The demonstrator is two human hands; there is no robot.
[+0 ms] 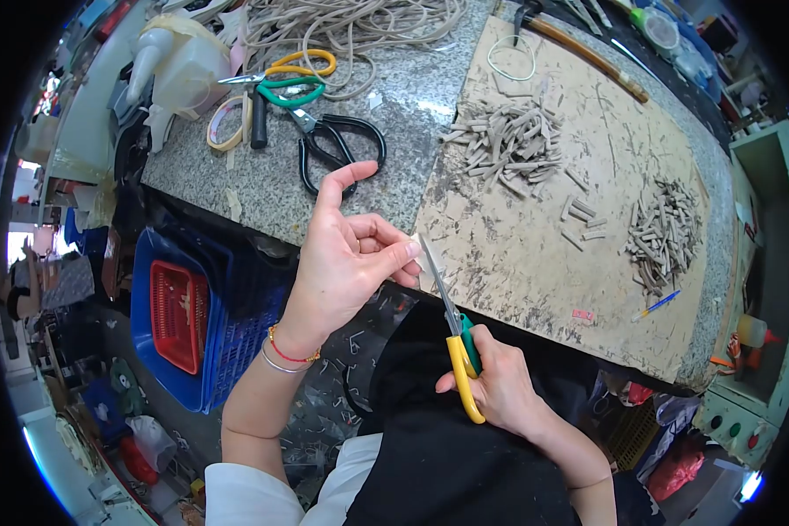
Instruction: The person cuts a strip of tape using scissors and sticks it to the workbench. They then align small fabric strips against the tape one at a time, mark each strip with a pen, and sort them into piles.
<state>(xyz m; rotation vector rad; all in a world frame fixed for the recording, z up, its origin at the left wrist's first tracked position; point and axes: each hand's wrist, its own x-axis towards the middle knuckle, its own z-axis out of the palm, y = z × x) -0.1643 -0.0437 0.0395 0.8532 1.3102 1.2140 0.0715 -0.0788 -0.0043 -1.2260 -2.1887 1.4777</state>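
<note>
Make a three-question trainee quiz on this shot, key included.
1. Which of the person's hands holds the scissors?
2. True or false: the red basket sits inside a blue container.
3. Which lies nearest the pile of cut pieces at the picture's right?
a) tape roll
b) blue pen
c) black-handled scissors

Key: 1. The right hand. 2. True. 3. b.

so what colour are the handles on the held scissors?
One yellow handle, one green handle; shows best in the head view.
</note>
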